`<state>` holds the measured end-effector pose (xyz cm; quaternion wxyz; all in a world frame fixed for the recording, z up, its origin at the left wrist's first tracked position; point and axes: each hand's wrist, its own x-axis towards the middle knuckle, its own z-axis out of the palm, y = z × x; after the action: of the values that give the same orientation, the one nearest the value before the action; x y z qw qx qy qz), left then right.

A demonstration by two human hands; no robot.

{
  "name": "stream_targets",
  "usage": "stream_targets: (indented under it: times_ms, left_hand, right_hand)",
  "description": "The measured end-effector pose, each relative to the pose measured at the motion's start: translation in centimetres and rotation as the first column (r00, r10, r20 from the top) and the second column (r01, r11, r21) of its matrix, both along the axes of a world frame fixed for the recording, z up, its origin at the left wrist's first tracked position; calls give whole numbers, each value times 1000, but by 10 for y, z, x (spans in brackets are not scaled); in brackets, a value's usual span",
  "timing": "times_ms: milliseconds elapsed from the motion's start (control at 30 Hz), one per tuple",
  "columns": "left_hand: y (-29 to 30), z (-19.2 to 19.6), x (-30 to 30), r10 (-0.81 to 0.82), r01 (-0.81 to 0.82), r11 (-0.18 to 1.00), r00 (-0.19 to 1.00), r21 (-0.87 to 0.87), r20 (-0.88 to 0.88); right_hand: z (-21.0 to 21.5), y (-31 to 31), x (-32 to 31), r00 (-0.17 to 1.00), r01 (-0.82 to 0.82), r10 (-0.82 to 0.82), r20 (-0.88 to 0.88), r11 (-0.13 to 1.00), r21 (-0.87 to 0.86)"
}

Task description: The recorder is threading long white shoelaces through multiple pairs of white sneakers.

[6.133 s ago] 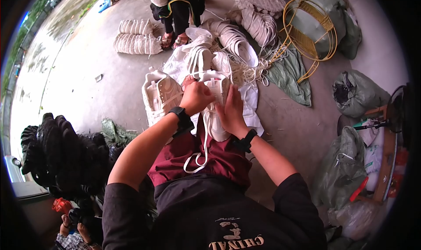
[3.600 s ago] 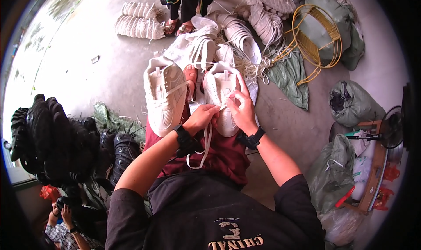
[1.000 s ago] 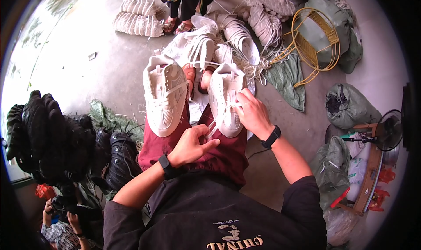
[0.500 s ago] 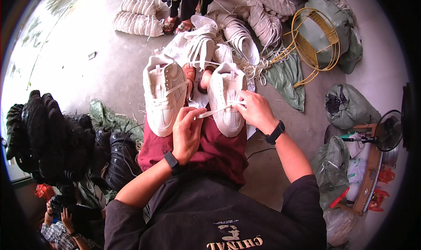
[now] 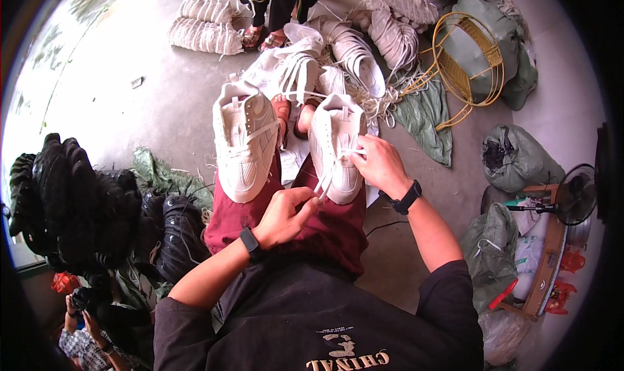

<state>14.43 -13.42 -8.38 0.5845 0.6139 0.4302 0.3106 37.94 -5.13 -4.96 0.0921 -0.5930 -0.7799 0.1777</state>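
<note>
Two white sneakers rest on my thighs, side by side, toes toward me. The left sneaker [image 5: 244,172] has a lace through its lower holes. A white shoelace [image 5: 327,178] runs from the front of the right sneaker [image 5: 346,187] toward me. Its near stretch is pinched between thumb and finger of my left hand [image 5: 286,216], low beside that sneaker's toe. My right hand [image 5: 380,164] is closed at the right sneaker's outer side, pinching a lace by the lowest holes. Both sneakers' upper holes look unlaced.
White shoe uppers [image 5: 299,65] and loose laces lie on the floor ahead, near another person's feet [image 5: 273,40]. Black shoe bundles [image 5: 71,202] are piled at left, above a co-worker's hands [image 5: 94,329]. At right stand a yellow rattan chair [image 5: 468,59], green sacks [image 5: 517,156] and a fan [image 5: 576,192].
My left hand has moved toward me and slightly right, drawing the lace from a sideways line to one running down over the toe. My right hand has barely moved.
</note>
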Motion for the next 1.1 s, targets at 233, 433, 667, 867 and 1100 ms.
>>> stream_targets:
  times_ms: [233, 433, 667, 867, 1100]
  left_hand:
    - [6, 5, 2, -5, -5, 995, 995, -102, -98]
    - [8, -9, 4, 156, -133, 941, 986, -311, 51]
    - [5, -20, -1, 175, -100, 955, 951, -280, 254]
    - [16, -7, 9, 96, -74, 991, 973, 109, -208]
    - [43, -23, 36, 306, -201, 933, 878, 298, -367]
  right_hand:
    - [2, 2, -2, 1000, -13, 13, 11, 999, -30]
    - [9, 2, -2, 999, -25, 28, 40, 997, -75]
    - [6, 6, -1, 998, 39, -42, -40, 997, -71]
    - [0, 6, 1, 997, 52, -53, -56, 998, -25]
    - [-1, 7, -1, 994, 48, -51, -97, 998, -38]
